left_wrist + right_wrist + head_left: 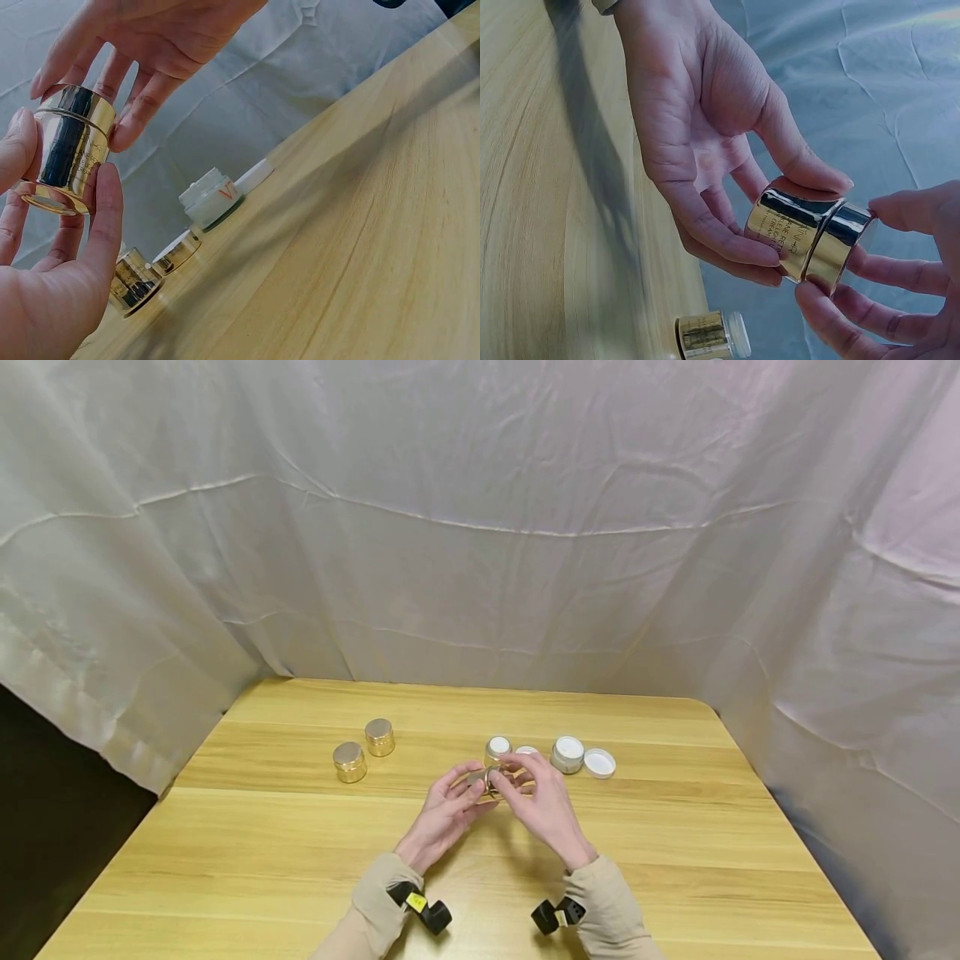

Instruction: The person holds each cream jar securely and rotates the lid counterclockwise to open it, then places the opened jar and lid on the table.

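Front gold jar (pixel 350 763) at L end of wood table (pixel 247 860); rear gold jar (pixel 380 738) near, slightly R. L hand (pixel 438 820) clamped on body of held jar (pixel 71 146), tilted, off table. Behind: gold jar w/ white top (pixel 498 748). R hand (pixel 546 806) pinches held jar's narrower end section. Then gold lid (pixel 177 252), part. hidden in head view; white jar (pixel 567 756), red ltrg.; white lid (pixel 600 764) beside.

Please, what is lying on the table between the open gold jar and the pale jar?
A gold lid lies between the open gold jar and the pale jar, as the left wrist view shows.
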The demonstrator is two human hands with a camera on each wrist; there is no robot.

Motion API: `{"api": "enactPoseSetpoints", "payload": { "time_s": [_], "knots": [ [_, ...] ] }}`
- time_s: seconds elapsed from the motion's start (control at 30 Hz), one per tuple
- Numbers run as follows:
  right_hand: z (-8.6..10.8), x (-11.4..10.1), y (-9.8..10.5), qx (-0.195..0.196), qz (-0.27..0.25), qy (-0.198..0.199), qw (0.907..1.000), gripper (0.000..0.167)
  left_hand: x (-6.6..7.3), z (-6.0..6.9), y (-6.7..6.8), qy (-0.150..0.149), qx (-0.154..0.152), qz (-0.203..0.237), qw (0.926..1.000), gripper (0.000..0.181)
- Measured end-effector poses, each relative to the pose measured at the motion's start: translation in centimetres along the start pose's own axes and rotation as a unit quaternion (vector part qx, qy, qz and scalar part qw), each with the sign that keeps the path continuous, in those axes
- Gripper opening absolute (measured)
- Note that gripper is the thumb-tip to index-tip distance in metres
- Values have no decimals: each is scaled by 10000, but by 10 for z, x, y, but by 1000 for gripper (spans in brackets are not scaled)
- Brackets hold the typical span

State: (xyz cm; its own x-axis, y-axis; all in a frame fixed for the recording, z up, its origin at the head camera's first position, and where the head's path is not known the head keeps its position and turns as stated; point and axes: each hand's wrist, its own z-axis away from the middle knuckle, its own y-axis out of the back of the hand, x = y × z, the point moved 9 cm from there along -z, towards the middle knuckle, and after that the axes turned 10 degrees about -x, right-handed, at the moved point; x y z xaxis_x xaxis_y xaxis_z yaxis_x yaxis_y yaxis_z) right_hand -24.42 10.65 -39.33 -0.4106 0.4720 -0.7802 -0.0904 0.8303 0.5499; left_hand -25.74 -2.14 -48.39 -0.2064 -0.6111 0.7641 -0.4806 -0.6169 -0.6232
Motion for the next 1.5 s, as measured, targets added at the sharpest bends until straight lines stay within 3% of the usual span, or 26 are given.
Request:
{"api": "enactPoseSetpoints", "payload": {
  "time_s": [0.4,0.6,0.77,1.13,1.3,1.5],
  "knots": [
    [1,-2,-3,-245,-184,157,9994,26,-1,0,0,10,-14,-53,10000,23],
    [1,1,-2,-126,101,-88,9998,28,0,0,0,8,18,-28,10000,23],
    [1,1,-1,-46,305,-45,9995,26,-1,-1,-1,18,-22,-21,10000,24],
    [1,-3,-3,-262,-14,168,9995,28,0,0,-1,88,75,3,9999,23],
    [1,0,-4,-264,-79,73,9996,28,1,1,-2,81,43,-23,10000,22],
    [1,4,-3,-175,188,-138,9996,26,0,1,-1,56,5,-12,10000,23]
  ]
}}
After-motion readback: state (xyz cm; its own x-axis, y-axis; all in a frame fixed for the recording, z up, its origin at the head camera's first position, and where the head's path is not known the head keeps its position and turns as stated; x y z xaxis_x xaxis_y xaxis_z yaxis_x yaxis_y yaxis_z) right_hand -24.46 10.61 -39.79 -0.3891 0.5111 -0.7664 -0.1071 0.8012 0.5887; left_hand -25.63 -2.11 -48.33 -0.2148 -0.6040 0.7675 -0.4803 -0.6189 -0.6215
